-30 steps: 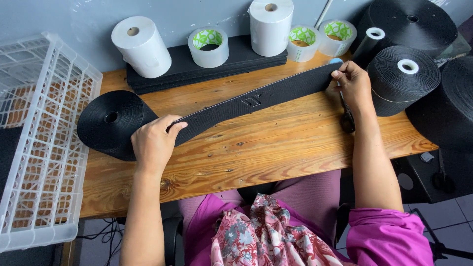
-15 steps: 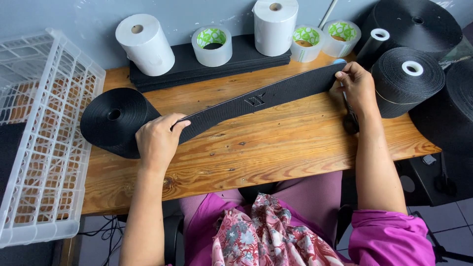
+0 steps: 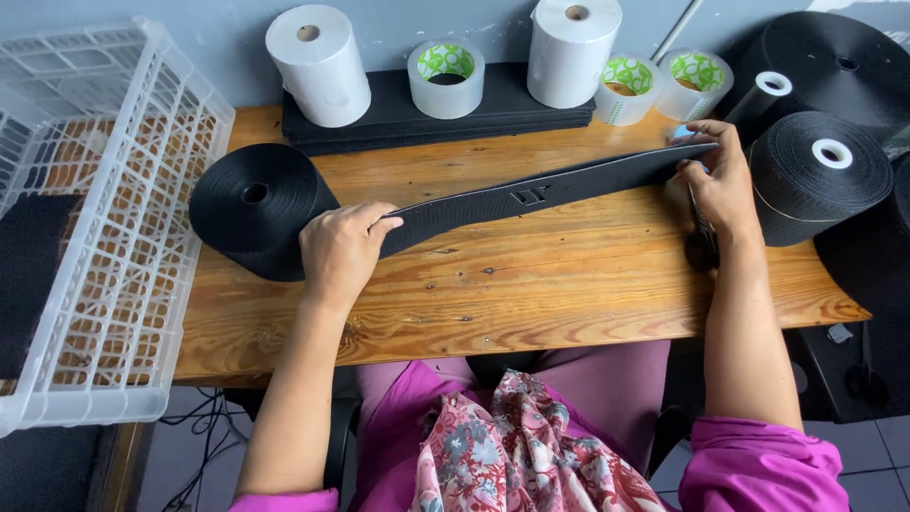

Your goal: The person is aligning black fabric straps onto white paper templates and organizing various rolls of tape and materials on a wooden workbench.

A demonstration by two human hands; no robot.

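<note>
Even, soft daylight, sharp focus throughout, faint shadows under the forearms (slight wide-angle bending at the edges).

This looks like a small sewing or strap-making workshop. A plain wooden plank table [image 3: 531,303] carries stock material rather than household things: a large roll of wide black webbing [image 3: 254,204] lies at its left, and more big black rolls with white cores [image 3: 821,171] crowd the right edge and the space beyond it. Along the grey wall at the back stand two white paper rolls [image 3: 318,62], three rolls of clear tape with green-printed cores [image 3: 445,76], and a flat stack of black foam sheets [image 3: 427,118]. A white plastic lattice crate [image 3: 95,228] sits beside the table for pieces.
</note>
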